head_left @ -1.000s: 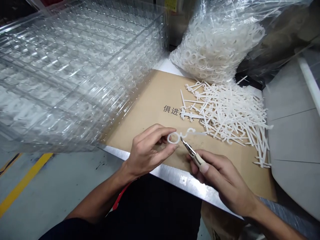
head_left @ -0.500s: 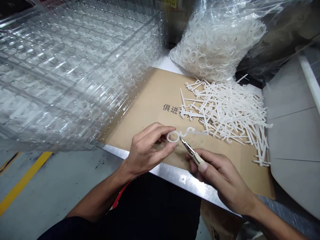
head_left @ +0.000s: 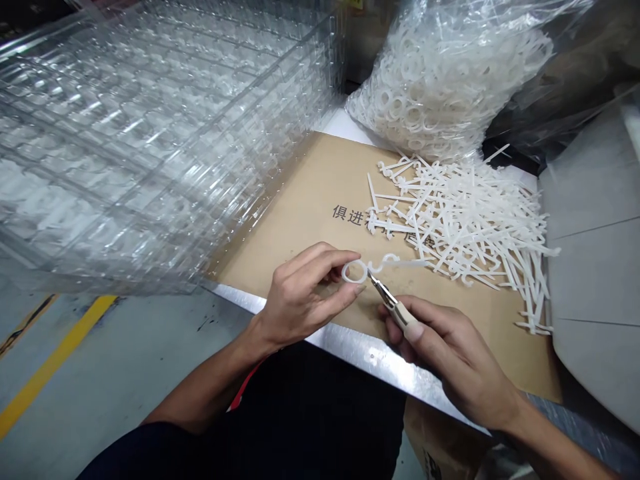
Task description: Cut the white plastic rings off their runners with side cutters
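Observation:
Pinched between the thumb and index finger of my left hand (head_left: 313, 293) is a white plastic ring (head_left: 355, 282). A thin curved runner (head_left: 407, 263) stretches from its right side toward the pile. My right hand (head_left: 445, 353) grips a pair of nippers (head_left: 385, 293) with pale handles. The tips of the nippers meet the joint between ring and runner; whether the jaws are fully closed is too small to tell. Just beyond lies a heap of loose white plastic runners (head_left: 465, 220), spread over a brown cardboard sheet (head_left: 300, 200) with printed characters.
Stacked clear plastic trays (head_left: 165, 133) with many compartments fill the left. Behind the heap stands a clear bag (head_left: 430, 93) full of white rings. A grey panel (head_left: 595, 267) borders the right side. The table's metal edge (head_left: 370, 357) runs in front of me.
The view has shifted slightly, so everything sits a little farther right. Both hands keep nearly the same pose, with the nippers still at the joint beside the ring.

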Available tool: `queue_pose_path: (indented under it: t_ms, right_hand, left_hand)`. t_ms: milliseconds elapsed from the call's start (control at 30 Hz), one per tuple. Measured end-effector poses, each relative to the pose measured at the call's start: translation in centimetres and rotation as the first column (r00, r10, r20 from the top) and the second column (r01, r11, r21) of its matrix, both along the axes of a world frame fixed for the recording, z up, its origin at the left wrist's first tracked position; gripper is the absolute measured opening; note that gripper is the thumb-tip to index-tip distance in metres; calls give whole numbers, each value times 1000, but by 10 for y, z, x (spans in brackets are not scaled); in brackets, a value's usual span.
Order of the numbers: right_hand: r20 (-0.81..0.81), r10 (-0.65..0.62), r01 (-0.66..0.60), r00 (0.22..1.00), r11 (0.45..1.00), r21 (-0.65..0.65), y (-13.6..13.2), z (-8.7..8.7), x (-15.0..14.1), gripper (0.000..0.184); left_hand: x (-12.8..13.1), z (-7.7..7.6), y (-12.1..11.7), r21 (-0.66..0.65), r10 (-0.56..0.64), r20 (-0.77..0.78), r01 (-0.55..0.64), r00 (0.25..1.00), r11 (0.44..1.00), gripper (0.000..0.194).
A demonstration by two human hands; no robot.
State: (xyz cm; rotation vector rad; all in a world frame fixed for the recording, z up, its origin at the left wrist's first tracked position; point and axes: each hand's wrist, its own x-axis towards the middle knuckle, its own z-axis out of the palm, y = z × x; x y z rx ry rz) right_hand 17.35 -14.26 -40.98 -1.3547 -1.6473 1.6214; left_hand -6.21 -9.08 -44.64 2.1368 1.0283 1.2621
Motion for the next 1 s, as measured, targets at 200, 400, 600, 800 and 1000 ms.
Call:
queue_pose_path:
  t_ms: [200, 400, 600, 800, 1000]
  right_hand:
    - [-12, -10, 10, 1000, 1000, -1, 0, -1, 0, 40]
    - [-21, -11, 10, 1000, 1000, -12, -1, -2, 0, 40]
    - [-10, -14, 14, 1000, 1000, -14, -2, 0, 1, 40]
    - [-18, -17, 17, 1000, 1000, -10, -1, -1, 0, 38]
    - [-16, -10, 10, 1000, 1000, 0, 0, -2, -1, 38]
  left_hand:
    - [1, 2, 0, -3, -4, -15, 4, 1000, 1000, 23]
    - [1, 1, -1, 7, -1, -17, 1, 1000, 1000, 23]
    - [1, 0, -1, 9, 6, -22, -6, 1000, 1000, 22]
    - [0, 0, 0, 17, 0, -13, 0, 1000, 1000, 23]
    - [1, -1, 0, 19, -18, -4, 18, 1000, 1000, 26]
